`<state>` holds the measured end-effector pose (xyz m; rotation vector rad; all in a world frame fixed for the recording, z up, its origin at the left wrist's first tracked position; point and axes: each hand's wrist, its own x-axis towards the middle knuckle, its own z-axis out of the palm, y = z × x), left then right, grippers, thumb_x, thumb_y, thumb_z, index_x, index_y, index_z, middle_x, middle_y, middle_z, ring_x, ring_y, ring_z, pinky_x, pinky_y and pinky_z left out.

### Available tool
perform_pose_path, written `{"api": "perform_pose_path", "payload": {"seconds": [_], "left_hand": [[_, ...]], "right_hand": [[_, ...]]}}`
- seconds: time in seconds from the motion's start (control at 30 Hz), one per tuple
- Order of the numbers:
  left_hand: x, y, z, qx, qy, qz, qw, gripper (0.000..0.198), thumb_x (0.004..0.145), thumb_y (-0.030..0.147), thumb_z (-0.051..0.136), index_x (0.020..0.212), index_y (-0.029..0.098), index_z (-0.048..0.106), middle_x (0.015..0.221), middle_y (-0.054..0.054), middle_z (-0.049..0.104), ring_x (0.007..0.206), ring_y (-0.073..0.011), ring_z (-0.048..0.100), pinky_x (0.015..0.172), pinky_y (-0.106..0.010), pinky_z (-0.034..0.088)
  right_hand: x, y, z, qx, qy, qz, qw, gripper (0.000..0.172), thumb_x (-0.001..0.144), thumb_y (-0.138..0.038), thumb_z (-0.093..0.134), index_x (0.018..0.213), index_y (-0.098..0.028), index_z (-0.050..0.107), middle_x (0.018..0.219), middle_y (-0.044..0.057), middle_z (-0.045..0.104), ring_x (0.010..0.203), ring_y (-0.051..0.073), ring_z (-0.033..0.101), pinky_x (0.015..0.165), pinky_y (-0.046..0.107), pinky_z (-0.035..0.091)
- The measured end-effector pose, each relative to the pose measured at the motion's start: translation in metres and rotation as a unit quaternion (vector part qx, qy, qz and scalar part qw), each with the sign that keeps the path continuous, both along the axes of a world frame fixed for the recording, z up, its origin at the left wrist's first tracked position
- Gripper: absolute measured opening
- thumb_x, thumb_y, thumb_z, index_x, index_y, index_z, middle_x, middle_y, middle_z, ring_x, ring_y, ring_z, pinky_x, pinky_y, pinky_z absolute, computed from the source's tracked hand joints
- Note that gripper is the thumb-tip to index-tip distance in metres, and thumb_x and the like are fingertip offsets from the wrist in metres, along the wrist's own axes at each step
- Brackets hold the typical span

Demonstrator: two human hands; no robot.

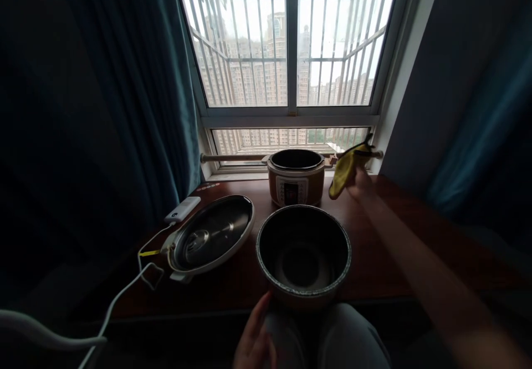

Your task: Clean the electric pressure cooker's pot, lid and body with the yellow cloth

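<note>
In the head view my right hand [361, 185] reaches out to the right of the cooker, fingers closed on a yellow cloth [346, 170] with dark edging. My left hand [254, 338] is low in front, its fingers stretched up against or just beside the lower left side of a dark inner pot [302, 264]. That pot is upright near the table's front edge, above my knees, and looks bare inside. Behind it stands an electric pressure cooker body [296, 185], brown with a control panel and an uncovered top. A cooker lid [214, 236] lies upside down at the left.
The red-brown wooden table [378, 236] sits against a barred window [291, 42]. A white power bank [183, 209] lies behind the lid, and a white cable [120, 294] runs toward the lower left. Blue curtains [137, 81] hang at both sides. A rod [233, 158] crosses the window's bottom.
</note>
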<state>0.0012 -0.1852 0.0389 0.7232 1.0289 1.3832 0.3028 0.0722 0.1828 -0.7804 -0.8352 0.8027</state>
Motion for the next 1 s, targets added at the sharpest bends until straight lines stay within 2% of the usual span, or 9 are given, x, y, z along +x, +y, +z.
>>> {"api": "perform_pose_path", "payload": {"seconds": [0.13, 0.2, 0.3, 0.43, 0.5, 0.63, 0.7, 0.9, 1.0], "left_hand": [[0.015, -0.007, -0.006, 0.021, 0.116, 0.005, 0.993, 0.064, 0.074, 0.052, 0.059, 0.130, 0.025, 0.046, 0.091, -0.004, 0.070, 0.036, -0.0051, 0.039, 0.056, -0.027, 0.048], [0.020, -0.011, -0.003, 0.025, 0.145, -0.013, 0.989, 0.069, 0.077, 0.050, 0.056, 0.135, 0.018, 0.039, 0.054, 0.003, 0.059, 0.039, -0.0089, 0.040, 0.060, -0.027, 0.047], [0.025, -0.012, 0.004, 0.023, 0.167, -0.036, 0.985, 0.071, 0.079, 0.048, 0.054, 0.138, 0.013, 0.033, 0.048, 0.007, 0.048, 0.042, -0.0106, 0.041, 0.061, -0.027, 0.047], [0.038, -0.007, 0.013, 0.030, 0.161, -0.081, 0.983, 0.063, 0.082, 0.044, 0.051, 0.137, 0.021, 0.033, 0.066, 0.002, 0.059, 0.049, -0.0117, 0.048, 0.059, -0.026, 0.045], [0.046, -0.003, 0.016, 0.033, 0.158, -0.083, 0.983, 0.058, 0.082, 0.042, 0.051, 0.136, 0.026, 0.035, 0.071, 0.002, 0.062, 0.051, -0.0122, 0.050, 0.060, -0.026, 0.045], [0.058, 0.005, 0.014, 0.039, 0.170, -0.077, 0.982, 0.058, 0.081, 0.041, 0.054, 0.135, 0.029, 0.036, 0.084, -0.001, 0.065, 0.052, -0.0131, 0.050, 0.059, -0.028, 0.044], [0.060, 0.012, 0.011, 0.044, 0.178, -0.064, 0.981, 0.061, 0.081, 0.041, 0.053, 0.137, 0.026, 0.033, 0.083, -0.002, 0.065, 0.050, -0.0127, 0.049, 0.058, -0.028, 0.044], [0.056, 0.035, 0.004, 0.057, 0.199, -0.039, 0.978, 0.066, 0.080, 0.042, 0.052, 0.138, 0.018, 0.031, 0.074, -0.001, 0.063, 0.046, -0.0108, 0.045, 0.053, -0.026, 0.042], [0.051, 0.030, 0.009, 0.061, 0.205, -0.041, 0.976, 0.066, 0.081, 0.041, 0.051, 0.138, 0.017, 0.030, 0.086, -0.005, 0.064, 0.047, -0.0098, 0.044, 0.052, -0.026, 0.042]], "right_hand": [[0.067, -0.109, -0.011, -0.007, 0.100, -0.024, 0.995, 0.036, 0.087, -0.048, 0.036, 0.091, -0.027, 0.064, 0.102, 0.005, 0.065, 0.099, 0.019, 0.060, 0.082, 0.038, 0.049], [0.083, -0.160, -0.015, 0.016, 0.119, -0.089, 0.989, 0.031, 0.084, -0.048, 0.042, 0.091, -0.030, 0.066, 0.110, 0.003, 0.063, 0.105, 0.020, 0.057, 0.083, 0.038, 0.049], [0.079, -0.209, -0.019, 0.000, 0.077, -0.153, 0.985, 0.028, 0.082, -0.049, 0.046, 0.094, -0.034, 0.066, 0.116, 0.000, 0.060, 0.112, 0.021, 0.053, 0.088, 0.041, 0.047], [0.034, -0.211, -0.032, -0.067, -0.166, -0.181, 0.967, 0.047, 0.080, -0.058, 0.044, 0.111, -0.028, 0.061, 0.123, 0.006, 0.055, 0.119, 0.027, 0.046, 0.096, 0.048, 0.040], [0.004, -0.197, -0.044, -0.086, -0.287, -0.124, 0.946, 0.046, 0.073, -0.052, 0.060, 0.110, -0.026, 0.064, 0.123, 0.007, 0.056, 0.124, 0.031, 0.040, 0.103, 0.052, 0.030], [-0.038, -0.173, -0.070, -0.175, -0.626, 0.033, 0.760, 0.038, 0.082, -0.051, 0.050, 0.113, -0.032, 0.063, 0.130, 0.004, 0.052, 0.133, 0.041, 0.015, 0.097, 0.072, 0.005], [-0.046, -0.169, -0.078, -0.193, -0.665, 0.026, 0.721, 0.041, 0.085, -0.052, 0.044, 0.116, -0.030, 0.061, 0.131, 0.004, 0.051, 0.133, 0.042, 0.013, 0.098, 0.072, 0.005], [-0.039, -0.191, -0.065, -0.167, -0.656, 0.039, 0.735, 0.040, 0.089, -0.047, 0.039, 0.119, -0.029, 0.059, 0.132, 0.004, 0.051, 0.132, 0.037, 0.023, 0.100, 0.069, 0.013], [-0.026, -0.220, -0.043, -0.089, -0.610, 0.017, 0.787, 0.039, 0.086, -0.049, 0.044, 0.114, -0.029, 0.062, 0.123, 0.007, 0.057, 0.125, 0.033, 0.038, 0.102, 0.060, 0.026]]}}
